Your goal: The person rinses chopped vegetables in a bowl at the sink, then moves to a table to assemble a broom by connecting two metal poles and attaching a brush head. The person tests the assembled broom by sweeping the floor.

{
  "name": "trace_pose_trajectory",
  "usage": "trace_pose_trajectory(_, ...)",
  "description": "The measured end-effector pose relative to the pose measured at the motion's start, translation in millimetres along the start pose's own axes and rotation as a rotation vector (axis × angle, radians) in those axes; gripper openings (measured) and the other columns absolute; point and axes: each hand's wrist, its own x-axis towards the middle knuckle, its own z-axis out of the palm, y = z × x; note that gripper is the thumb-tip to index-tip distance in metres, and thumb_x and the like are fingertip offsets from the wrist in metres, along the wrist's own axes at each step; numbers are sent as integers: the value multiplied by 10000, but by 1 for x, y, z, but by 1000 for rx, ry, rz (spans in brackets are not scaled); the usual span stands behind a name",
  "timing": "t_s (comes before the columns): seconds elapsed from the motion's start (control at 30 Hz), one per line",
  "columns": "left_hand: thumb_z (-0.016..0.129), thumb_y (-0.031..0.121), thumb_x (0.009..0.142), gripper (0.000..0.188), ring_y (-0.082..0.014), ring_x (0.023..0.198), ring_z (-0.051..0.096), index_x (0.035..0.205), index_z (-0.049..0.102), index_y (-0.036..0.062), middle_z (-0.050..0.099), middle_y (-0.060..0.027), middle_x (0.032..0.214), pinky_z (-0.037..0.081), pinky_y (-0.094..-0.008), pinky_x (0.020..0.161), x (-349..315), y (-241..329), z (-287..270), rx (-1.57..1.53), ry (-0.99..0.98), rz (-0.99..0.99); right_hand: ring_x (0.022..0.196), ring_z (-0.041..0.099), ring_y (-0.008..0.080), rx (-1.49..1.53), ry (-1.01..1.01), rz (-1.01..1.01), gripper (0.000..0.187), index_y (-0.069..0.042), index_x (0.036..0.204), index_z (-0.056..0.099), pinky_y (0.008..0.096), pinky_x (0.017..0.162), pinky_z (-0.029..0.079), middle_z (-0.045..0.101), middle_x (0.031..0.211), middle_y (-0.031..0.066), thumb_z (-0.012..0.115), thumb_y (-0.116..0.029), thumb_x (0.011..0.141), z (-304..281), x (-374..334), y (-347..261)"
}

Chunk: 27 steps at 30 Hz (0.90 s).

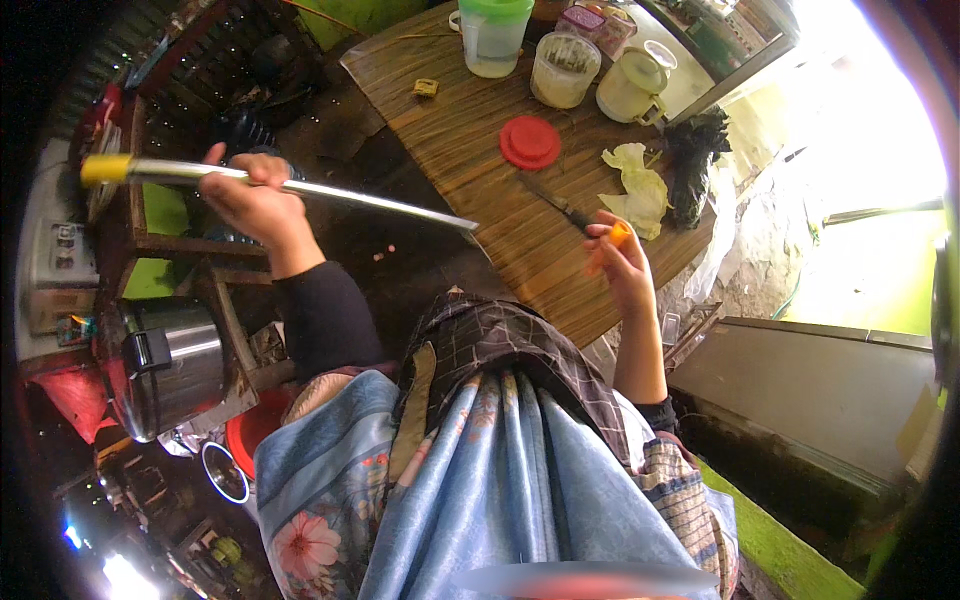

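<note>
My left hand (262, 200) is closed around a shiny metal pole (370, 200) with a yellow end piece. The pole slants across the floor gap at the left, its bare end near the table edge. Over the right part of the wooden table (470, 150), my right hand (622, 265) pinches a small orange plastic piece (619, 235), partly covered by the fingers. Beside those fingers is a knife (555, 203) with a dark handle; whether they touch it I cannot tell. A red round lid (530, 142) lies beyond the knife.
At the table's far side stand a green-topped container (495, 45), a clear tub (565, 70) and a pale jug (632, 85). Crumpled yellowish paper (637, 185) and a black plastic bag (697, 160) lie at the right. A steel pot (175, 360) and wooden shelving stand left.
</note>
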Motion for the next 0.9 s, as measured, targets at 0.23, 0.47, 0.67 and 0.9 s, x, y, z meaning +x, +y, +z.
trace_pose_trajectory(0.23,228,488,939,523,-94,440,250,909,516,53,257,16,548,247,-241,425,37,6,-61,-553,171,-278,718,508,171,-810,-50,-125,411,-143,1232,457,288,684,424,543,805,75,573,-246,852,37,-6,-22)
trace_pose_trajectory(0.47,231,482,940,532,-98,432,297,892,505,28,320,5,544,269,-245,418,44,-15,-108,-627,249,-363,840,569,283,-845,-143,-54,348,-109,1157,478,346,754,438,579,927,149,539,-220,833,25,-12,-34)
trace_pose_trajectory(0.67,225,464,946,513,-94,431,311,844,467,24,332,10,550,293,-241,409,41,-21,-112,-626,271,-391,877,577,284,-880,-167,-243,410,-134,1203,501,350,766,458,589,966,147,568,-162,799,18,-18,-35)
trace_pose_trajectory(0.9,185,472,948,543,-93,439,308,890,480,19,324,6,556,298,-248,416,35,-32,-103,-547,297,-462,850,591,289,-985,-225,-285,453,-168,1225,511,351,731,482,602,950,133,584,-129,780,17,-23,-44)
